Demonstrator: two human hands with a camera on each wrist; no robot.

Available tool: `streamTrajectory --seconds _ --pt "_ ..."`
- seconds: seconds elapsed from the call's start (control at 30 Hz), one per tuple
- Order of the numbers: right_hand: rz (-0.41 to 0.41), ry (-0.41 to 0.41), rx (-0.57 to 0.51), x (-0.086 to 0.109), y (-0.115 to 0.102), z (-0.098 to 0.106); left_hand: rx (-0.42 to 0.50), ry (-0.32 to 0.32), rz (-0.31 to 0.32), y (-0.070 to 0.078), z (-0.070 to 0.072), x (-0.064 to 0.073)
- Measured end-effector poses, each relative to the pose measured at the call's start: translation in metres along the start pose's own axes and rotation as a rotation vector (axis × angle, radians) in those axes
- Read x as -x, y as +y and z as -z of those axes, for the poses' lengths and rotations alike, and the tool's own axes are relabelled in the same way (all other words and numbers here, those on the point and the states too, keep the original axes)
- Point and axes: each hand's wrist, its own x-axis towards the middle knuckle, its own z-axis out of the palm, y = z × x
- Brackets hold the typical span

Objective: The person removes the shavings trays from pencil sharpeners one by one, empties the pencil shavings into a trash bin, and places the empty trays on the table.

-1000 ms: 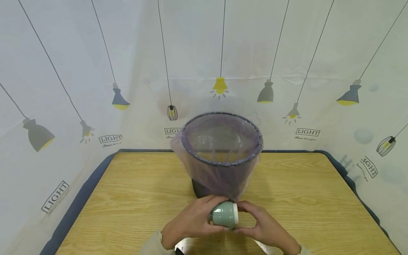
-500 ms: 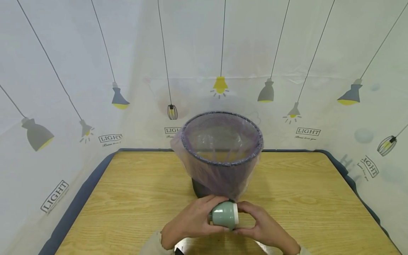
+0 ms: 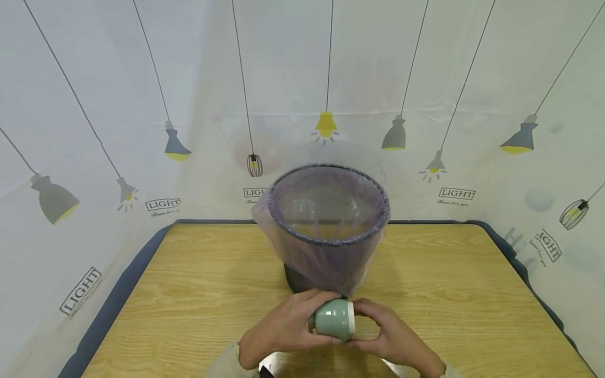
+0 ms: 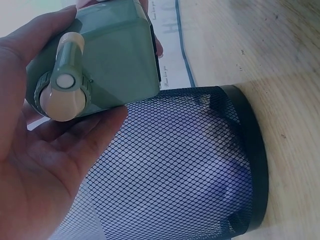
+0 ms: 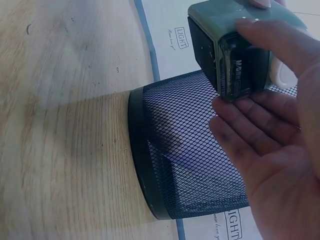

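Observation:
Both hands hold a green hand-crank pencil sharpener (image 3: 332,319) in front of the mesh bin. My left hand (image 3: 288,325) grips its crank end, thumb and fingers on opposite sides. At the white-edged end, my right hand (image 3: 389,336) pinches it between thumb and fingers. The left wrist view shows the cream-and-green crank handle (image 4: 65,80) sticking out of the sharpener's back. Facing the right wrist camera are a dark see-through shavings drawer (image 5: 245,72) with light lettering and a white ring (image 5: 283,74). The right hand's fingertips lie right at the drawer's edge.
Just beyond the hands stands a black mesh waste bin (image 5: 195,135), lined with a thin purple plastic bag (image 3: 326,268) folded over its rim. It stands on a wooden table (image 3: 198,283). A white sheet (image 3: 293,68) printed with lamps surrounds the table's far and side edges.
The sharpener has shifted very slightly to the right in the hands. Both hands keep the same grip, and the bin has stayed in place.

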Motion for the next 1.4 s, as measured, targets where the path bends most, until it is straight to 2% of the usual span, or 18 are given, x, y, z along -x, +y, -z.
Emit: streamTrajectory --seconds 0.2,0.33,0.5,0.77,0.93,1.1,1.4 --pt "0.006 -0.005 -0.016 0.0015 -0.0001 0.0023 -0.001 -0.018 -0.008 0.0021 0.0020 -0.0015" --pt "0.012 -0.004 -0.022 0.0013 0.0007 0.0023 0.019 -0.045 0.009 0.0043 0.0047 -0.0019" --pt "-0.034 -0.015 -0.047 0.0006 0.0016 0.0018 0.030 -0.064 0.028 0.0062 0.0067 -0.0017" --pt "0.035 -0.013 -0.054 0.0000 0.0042 0.0025 0.051 -0.058 0.044 0.0061 0.0063 -0.0011" --pt "0.020 0.006 -0.064 0.0006 0.0033 0.0017 0.054 -0.051 0.046 0.0064 0.0061 -0.0009" --pt "-0.028 0.022 -0.057 0.0020 0.0031 0.0000 0.062 -0.034 0.043 0.0064 0.0053 -0.0009" --pt "-0.003 0.043 -0.035 0.0040 0.0040 -0.0008 0.089 -0.030 0.046 0.0071 0.0037 -0.0007"
